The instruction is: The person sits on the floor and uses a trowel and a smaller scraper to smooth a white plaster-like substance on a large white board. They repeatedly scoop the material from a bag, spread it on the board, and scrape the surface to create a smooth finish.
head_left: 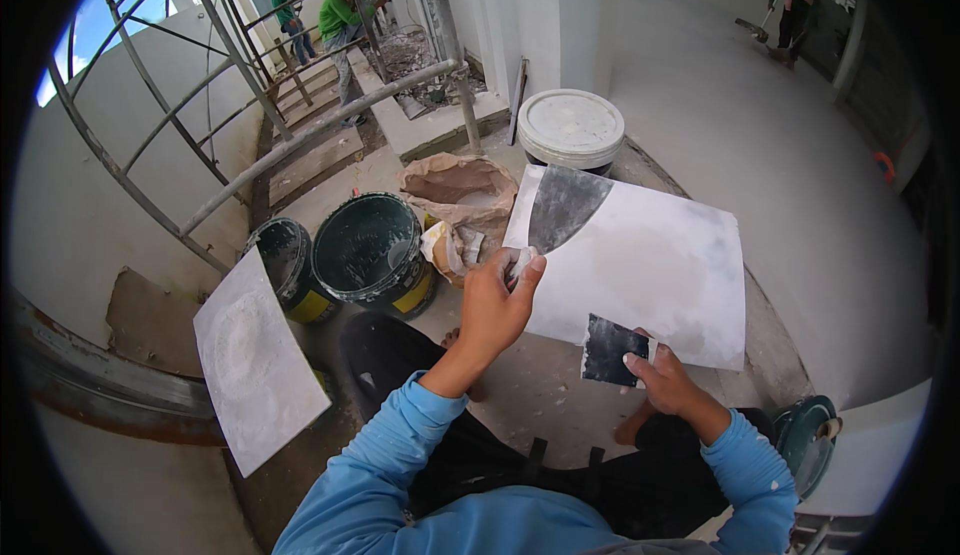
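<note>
Apparently to leave its face free, the dark scraper (608,351) sits clamped by one edge in the right hand's grip (665,377) near the white board (700,285), the left hand (500,300) pinching a whitish lump (521,262) (material unclear)

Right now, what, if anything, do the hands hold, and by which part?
The right hand holds the black plate by its right side. Something whitish shows at the curled left hand; whether it is held, I cannot tell.
</note>
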